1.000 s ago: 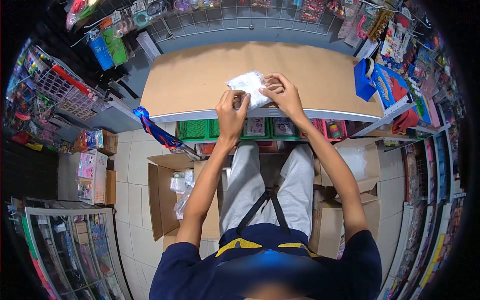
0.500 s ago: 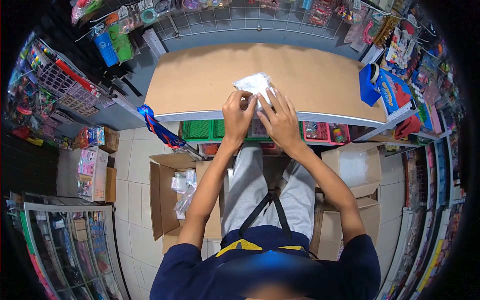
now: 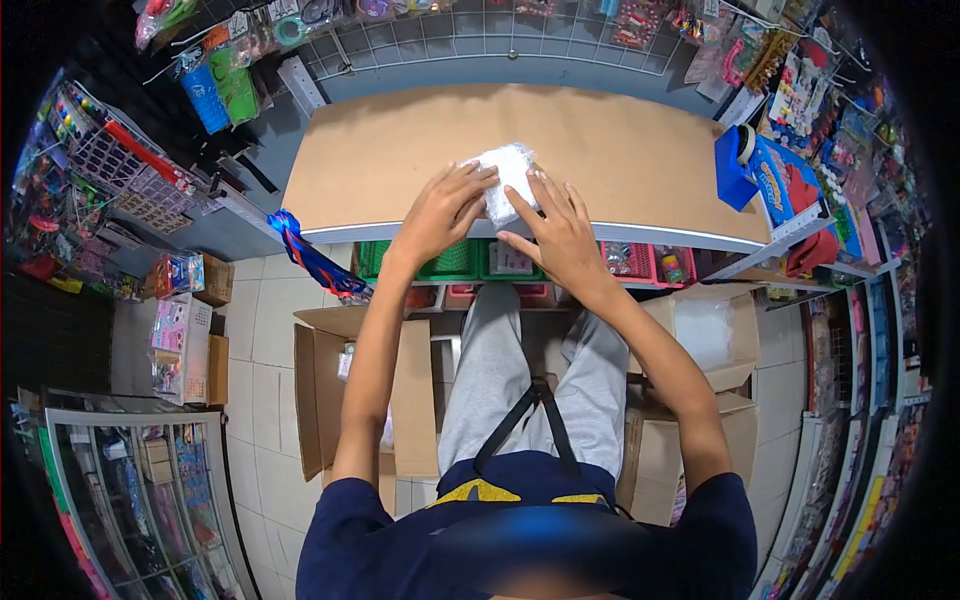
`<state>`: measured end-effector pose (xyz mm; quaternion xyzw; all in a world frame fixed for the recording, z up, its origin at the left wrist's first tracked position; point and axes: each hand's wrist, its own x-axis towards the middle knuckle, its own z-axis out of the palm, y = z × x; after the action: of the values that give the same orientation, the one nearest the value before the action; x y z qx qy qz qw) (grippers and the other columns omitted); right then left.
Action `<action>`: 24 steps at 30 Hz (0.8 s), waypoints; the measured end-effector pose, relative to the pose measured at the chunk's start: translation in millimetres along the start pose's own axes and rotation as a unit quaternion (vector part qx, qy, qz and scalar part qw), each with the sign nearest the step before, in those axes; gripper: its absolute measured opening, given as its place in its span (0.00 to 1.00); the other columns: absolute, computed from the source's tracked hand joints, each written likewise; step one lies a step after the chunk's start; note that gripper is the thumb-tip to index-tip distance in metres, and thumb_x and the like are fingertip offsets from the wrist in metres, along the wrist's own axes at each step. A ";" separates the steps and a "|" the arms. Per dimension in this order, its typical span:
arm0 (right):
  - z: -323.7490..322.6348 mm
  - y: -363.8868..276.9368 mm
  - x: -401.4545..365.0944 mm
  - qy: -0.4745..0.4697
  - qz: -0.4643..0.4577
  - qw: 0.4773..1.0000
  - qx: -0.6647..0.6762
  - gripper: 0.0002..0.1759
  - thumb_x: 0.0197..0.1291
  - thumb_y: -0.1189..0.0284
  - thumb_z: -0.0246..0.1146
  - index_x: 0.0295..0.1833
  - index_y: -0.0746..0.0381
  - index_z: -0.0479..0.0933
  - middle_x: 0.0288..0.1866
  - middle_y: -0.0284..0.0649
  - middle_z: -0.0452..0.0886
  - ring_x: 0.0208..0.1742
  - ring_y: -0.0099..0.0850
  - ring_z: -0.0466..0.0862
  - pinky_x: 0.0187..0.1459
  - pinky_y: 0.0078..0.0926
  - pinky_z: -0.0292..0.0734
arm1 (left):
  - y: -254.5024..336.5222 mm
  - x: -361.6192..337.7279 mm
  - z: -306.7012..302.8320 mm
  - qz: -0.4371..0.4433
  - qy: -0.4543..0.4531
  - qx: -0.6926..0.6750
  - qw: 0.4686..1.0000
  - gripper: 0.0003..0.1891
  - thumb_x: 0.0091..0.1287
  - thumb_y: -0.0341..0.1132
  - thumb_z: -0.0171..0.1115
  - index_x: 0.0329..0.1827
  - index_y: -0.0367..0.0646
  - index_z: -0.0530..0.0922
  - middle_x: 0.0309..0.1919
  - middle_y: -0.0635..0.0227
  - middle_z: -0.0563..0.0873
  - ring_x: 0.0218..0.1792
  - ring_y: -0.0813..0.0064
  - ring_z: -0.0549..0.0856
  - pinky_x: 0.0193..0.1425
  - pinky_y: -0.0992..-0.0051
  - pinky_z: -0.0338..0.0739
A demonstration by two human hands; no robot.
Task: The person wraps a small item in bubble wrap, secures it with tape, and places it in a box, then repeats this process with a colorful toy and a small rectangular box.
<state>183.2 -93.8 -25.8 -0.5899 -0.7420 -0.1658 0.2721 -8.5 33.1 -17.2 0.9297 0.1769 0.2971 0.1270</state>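
A small white packet [image 3: 508, 180], seemingly in clear plastic, lies near the front edge of the brown tabletop [image 3: 400, 150]. My left hand [image 3: 441, 212] is at its left side, with fingertips touching the packet and the fingers partly spread. On the right side, my right hand [image 3: 564, 235] has its fingers apart, the fingertips resting on or against the packet's right edge. Neither hand is wrapped round it.
A blue tape dispenser [image 3: 737, 170] stands at the table's right end. Green baskets [image 3: 450, 262] and a pink basket [image 3: 640, 262] sit under the front edge. Open cardboard boxes [image 3: 415, 400] flank my legs. Blue and red cords [image 3: 310, 255] hang at the table's left corner.
My left hand has moved left and its fingers have opened out from a pinch. The packet now looks turned more upright in view, and my right hand has shifted slightly.
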 end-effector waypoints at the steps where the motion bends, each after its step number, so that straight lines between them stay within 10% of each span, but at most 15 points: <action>1: 0.4 -0.3 0.1 0.004 0.006 1.000 0.003 0.33 0.64 0.49 0.66 0.69 0.55 0.75 0.71 0.54 0.72 0.74 0.50 0.72 0.72 0.55 0.64 | -3.4 -1.7 1.3 -0.003 0.000 -0.029 1.000 0.18 0.72 0.32 0.60 0.65 0.43 0.78 0.66 0.60 0.81 0.73 0.56 0.73 0.79 0.54 0.61; 24: 1.4 1.4 7.3 0.020 0.085 0.988 0.131 0.43 0.63 0.48 0.68 0.73 0.64 0.61 0.70 0.53 0.74 0.72 0.47 0.75 0.74 0.54 0.60 | 11.2 4.6 8.8 0.048 -0.001 0.078 0.996 0.24 0.66 0.30 0.61 0.66 0.60 0.80 0.55 0.57 0.82 0.59 0.52 0.78 0.76 0.50 0.66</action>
<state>183.2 -86.9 -22.6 -0.6068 -0.6989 -0.0554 0.3744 3.0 23.7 -18.0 0.9447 0.1540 0.2868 0.0398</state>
